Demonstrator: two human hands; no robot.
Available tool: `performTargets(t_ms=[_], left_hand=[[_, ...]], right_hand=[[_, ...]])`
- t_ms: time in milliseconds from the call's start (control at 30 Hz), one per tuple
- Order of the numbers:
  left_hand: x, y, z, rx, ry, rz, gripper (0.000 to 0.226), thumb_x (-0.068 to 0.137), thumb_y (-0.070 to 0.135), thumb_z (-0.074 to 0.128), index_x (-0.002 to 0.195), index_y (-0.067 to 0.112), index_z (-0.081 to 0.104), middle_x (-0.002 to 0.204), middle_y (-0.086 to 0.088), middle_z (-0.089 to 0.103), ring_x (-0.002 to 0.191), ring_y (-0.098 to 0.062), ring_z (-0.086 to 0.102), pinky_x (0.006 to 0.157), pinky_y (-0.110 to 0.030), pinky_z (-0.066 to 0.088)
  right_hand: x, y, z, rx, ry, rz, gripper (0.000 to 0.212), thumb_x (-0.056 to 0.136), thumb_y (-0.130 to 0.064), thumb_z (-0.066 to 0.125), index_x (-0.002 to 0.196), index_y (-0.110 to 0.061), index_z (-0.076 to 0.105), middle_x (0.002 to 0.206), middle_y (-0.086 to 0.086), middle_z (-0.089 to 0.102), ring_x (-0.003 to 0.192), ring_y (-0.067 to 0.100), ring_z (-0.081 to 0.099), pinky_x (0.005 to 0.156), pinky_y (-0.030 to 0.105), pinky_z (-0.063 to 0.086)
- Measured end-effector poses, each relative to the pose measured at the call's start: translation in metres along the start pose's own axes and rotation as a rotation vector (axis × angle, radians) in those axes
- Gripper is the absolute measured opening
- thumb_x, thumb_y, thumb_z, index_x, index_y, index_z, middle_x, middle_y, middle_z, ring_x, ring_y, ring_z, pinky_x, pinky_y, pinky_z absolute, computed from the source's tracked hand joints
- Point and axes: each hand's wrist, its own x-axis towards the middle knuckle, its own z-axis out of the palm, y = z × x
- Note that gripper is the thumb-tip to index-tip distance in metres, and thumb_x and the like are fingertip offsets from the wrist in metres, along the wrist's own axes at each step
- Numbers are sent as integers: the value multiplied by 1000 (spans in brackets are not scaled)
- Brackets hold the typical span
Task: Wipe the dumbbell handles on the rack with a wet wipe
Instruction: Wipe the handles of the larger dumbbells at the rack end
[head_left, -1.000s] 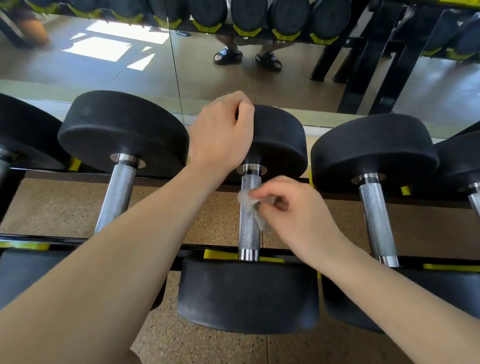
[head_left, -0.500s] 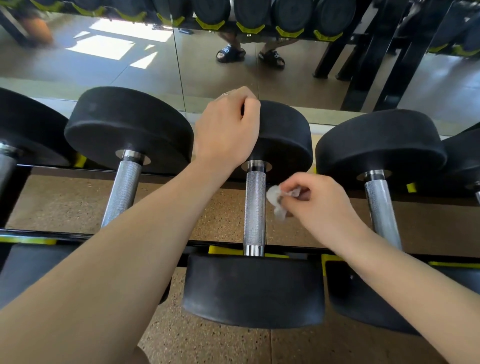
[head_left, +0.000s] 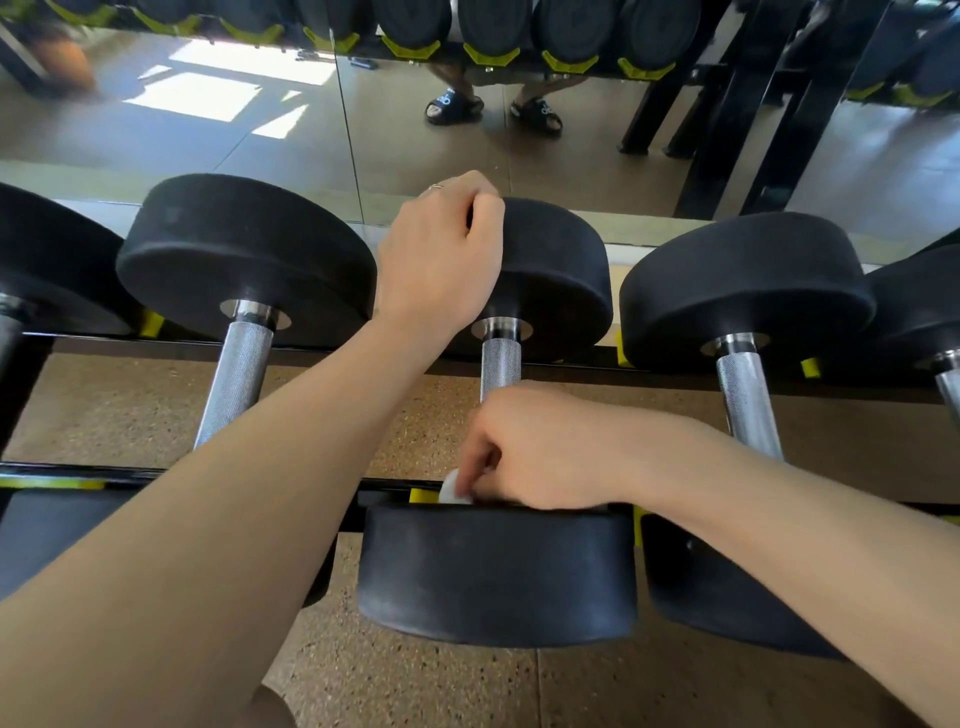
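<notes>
Nearest to me, both forearms reached forward over the rack (head_left: 78, 472). My right hand (head_left: 540, 449) sat low on the middle dumbbell's handle (head_left: 501, 364), its fingers (head_left: 475, 457) curled down around the near end of the bar, right above the near weight head (head_left: 496, 574). A small white corner of the wet wipe (head_left: 453, 491) stuck out just under those fingertips, pinched between them and the bar; the rest of it was hidden inside the grip. I could not see how far the fingers wrapped beneath the handle.

Beyond the fingers, the bare knurled stretch of handle ran up to the far weight head (head_left: 556, 280). My left hand (head_left: 439, 260) rested on top of that head, fingers curled over its upper edge and holding it, thumb against the near face.

To the left of my left fingers lay another dumbbell (head_left: 244, 260) with its handle uncovered, and to the right of my right fingers another one (head_left: 748, 291), both untouched by either hand. Farthest away, a mirror (head_left: 208, 130) stood behind the rack.
</notes>
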Motion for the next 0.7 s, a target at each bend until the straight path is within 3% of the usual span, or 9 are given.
performTargets(t_ms=[133, 233, 300, 367, 467, 600, 700], left_hand=[[0, -1, 0, 4, 0, -16, 33, 101, 26, 33, 88, 23, 63, 74, 12, 54, 75, -3, 53, 60, -22, 32], [0, 0, 1, 11, 7, -12, 34, 101, 27, 33, 91, 23, 65, 78, 11, 58, 77, -2, 54, 60, -21, 32], [0, 0, 1, 22, 7, -19, 33, 101, 27, 33, 90, 24, 64, 78, 12, 57, 75, -2, 53, 59, -18, 30], [0, 0, 1, 24, 9, -22, 32, 101, 27, 33, 90, 25, 63, 77, 13, 56, 75, -3, 53, 59, -18, 30], [-1, 0, 2, 24, 17, -17, 33, 101, 29, 33, 90, 25, 64, 77, 14, 55, 76, -3, 53, 60, -19, 31], [0, 0, 2, 31, 23, -24, 31, 101, 28, 34, 88, 26, 62, 74, 15, 53, 74, -1, 52, 59, -18, 30], [0, 0, 2, 29, 19, -25, 32, 101, 29, 33, 89, 27, 62, 75, 15, 54, 75, -2, 53, 60, -17, 30]], right_hand=[[-4, 4, -5, -64, -73, -20, 26, 93, -19, 57, 103, -31, 78, 105, -12, 66, 98, 12, 59, 81, 25, 47], [-16, 16, -7, 48, -68, 7, 25, 88, -39, 55, 96, -36, 78, 97, -13, 70, 92, 7, 64, 87, 37, 54], [-24, 23, -7, 99, -62, 40, 34, 85, -51, 50, 89, -30, 77, 92, -9, 70, 86, 8, 65, 84, 40, 55], [-31, 29, -7, 146, -56, 83, 40, 90, -48, 52, 74, -15, 68, 73, -4, 64, 69, 13, 60, 70, 38, 50], [-39, 36, -4, 190, -68, 192, 44, 97, -44, 49, 64, -15, 54, 61, 0, 48, 57, 12, 46, 60, 31, 37], [-35, 35, 10, 319, -178, 253, 45, 92, -55, 46, 93, -18, 72, 95, -3, 72, 95, 19, 67, 94, 38, 49], [-32, 39, 16, 391, -74, 292, 53, 80, -60, 48, 96, -16, 73, 94, 5, 73, 98, 28, 67, 94, 46, 48]])
